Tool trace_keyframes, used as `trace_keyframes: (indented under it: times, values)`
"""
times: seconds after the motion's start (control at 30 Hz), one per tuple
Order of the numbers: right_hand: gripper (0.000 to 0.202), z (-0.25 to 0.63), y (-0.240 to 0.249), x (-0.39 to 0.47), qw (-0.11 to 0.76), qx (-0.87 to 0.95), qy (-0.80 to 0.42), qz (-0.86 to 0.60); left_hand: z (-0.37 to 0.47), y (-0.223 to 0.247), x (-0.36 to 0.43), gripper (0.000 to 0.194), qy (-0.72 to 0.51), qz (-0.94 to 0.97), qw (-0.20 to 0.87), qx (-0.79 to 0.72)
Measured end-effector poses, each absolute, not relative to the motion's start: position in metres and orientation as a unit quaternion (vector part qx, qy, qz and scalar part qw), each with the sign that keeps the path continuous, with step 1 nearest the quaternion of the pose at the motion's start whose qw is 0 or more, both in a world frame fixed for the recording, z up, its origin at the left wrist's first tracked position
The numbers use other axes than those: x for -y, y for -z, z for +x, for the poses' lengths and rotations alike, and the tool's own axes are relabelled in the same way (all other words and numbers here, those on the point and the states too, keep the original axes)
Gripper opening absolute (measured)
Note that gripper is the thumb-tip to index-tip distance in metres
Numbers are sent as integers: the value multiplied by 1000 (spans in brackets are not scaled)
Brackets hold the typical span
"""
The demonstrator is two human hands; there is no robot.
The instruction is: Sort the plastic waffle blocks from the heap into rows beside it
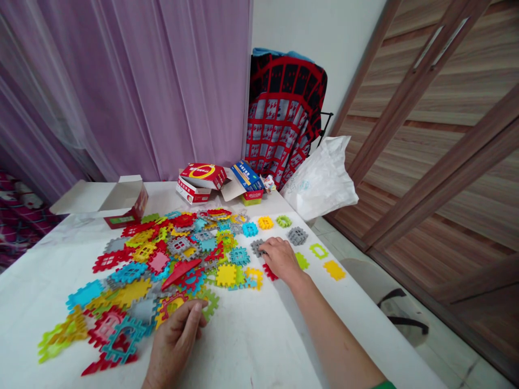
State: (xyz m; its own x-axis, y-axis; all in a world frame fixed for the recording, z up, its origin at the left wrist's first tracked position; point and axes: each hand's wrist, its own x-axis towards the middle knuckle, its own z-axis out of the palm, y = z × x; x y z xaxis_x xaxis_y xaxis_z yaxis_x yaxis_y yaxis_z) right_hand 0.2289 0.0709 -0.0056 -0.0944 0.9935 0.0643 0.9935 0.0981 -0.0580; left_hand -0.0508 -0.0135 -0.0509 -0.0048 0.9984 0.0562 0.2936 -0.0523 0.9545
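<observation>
Many notched plastic pieces in red, blue, yellow, green and grey lie in a wide pile on the white table. My right hand (279, 256) reaches to the right of the pile, its fingertips on a grey piece (257, 248). Under that hand a red piece (269, 272) shows in part. My left hand (180, 335) rests at the pile's near edge with its fingers curled, beside a green piece (209, 303); whether it holds anything is hidden. Separate pieces lie on the right, among them a yellow one (334, 270) and a dark grey stack (297, 235).
An open carton (130, 202) stands at the back left of the table (251, 335). Red boxes (203, 175) and a blue box (246, 175) are at the back. A white plastic bag (322, 181) sits at the right edge, before a cloth-covered chair (284, 113).
</observation>
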Motion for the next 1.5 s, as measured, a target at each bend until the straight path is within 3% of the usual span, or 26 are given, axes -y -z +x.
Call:
trace_keyframes:
  times: [1.5]
  values:
    - [21,229,3,-69,58,736,8,-674,-49,49,13,51,-439,576,407,-557]
